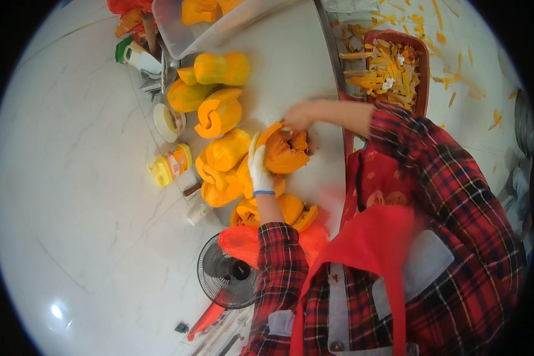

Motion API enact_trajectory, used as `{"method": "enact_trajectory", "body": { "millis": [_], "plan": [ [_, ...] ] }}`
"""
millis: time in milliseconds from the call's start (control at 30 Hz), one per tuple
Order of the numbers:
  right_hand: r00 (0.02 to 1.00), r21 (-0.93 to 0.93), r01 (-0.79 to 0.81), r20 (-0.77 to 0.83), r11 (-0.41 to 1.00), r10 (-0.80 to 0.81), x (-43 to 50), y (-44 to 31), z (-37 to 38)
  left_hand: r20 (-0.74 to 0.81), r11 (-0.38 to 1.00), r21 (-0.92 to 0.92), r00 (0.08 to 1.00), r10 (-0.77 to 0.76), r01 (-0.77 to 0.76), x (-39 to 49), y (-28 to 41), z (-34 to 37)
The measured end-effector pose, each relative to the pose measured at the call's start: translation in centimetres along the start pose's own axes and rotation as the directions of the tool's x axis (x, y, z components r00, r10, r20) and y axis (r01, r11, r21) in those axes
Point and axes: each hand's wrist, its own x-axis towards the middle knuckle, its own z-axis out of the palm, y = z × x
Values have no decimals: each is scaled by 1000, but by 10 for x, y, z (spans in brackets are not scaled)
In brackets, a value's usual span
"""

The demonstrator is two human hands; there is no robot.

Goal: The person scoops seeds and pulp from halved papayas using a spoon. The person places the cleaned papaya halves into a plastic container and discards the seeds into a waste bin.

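Observation:
A hollowed pumpkin piece, its orange inner flesh and stringy core facing up, rests on the pale countertop. My left hand, in a white knit glove with a blue cuff, steadies this piece from its left side, fingers pointing away from me. At its upper edge is my bare right hand, curled and blurred by motion. A small pale bit shows under those fingers, but whether it is a tool I cannot tell. Peeled pumpkin pieces are heaped just left of the glove, and cut pieces with seeds lie below it.
A clear plastic bin holds pumpkin chunks at the top. Along the wall stand a bowl, a yellow bottle and a black fan. A red-brown basin of peelings sits on the littered floor. Red plastic bags lie nearby.

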Motion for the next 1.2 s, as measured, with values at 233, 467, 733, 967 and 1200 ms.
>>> {"method": "enact_trajectory", "body": {
  "millis": [233, 467, 733, 967, 1200],
  "plan": [
    [933, 145, 79, -360, 986, -22, -13, -44, 80, -103, 996, -91, 995, 15, -24, 2, -9, -14],
    [899, -1, -211, -393, 978, 193, -13, -13, 64, -83, 977, -211, 996, -32, 14, -7, 4, 3],
    [873, 85, -225, -425, 971, 240, -6, -18, 66, -83, 964, -264, 996, -24, 2, -3, -4, -9],
    [966, -69, 20, -255, 997, -37, -20, -41, 61, -14, 987, -148, 998, 57, -58, 1, -8, -7],
    [965, -108, -81, -258, 991, 51, -27, -33, 61, -87, 975, -216, 996, 34, -52, -6, -9, -8]
  ]
}}
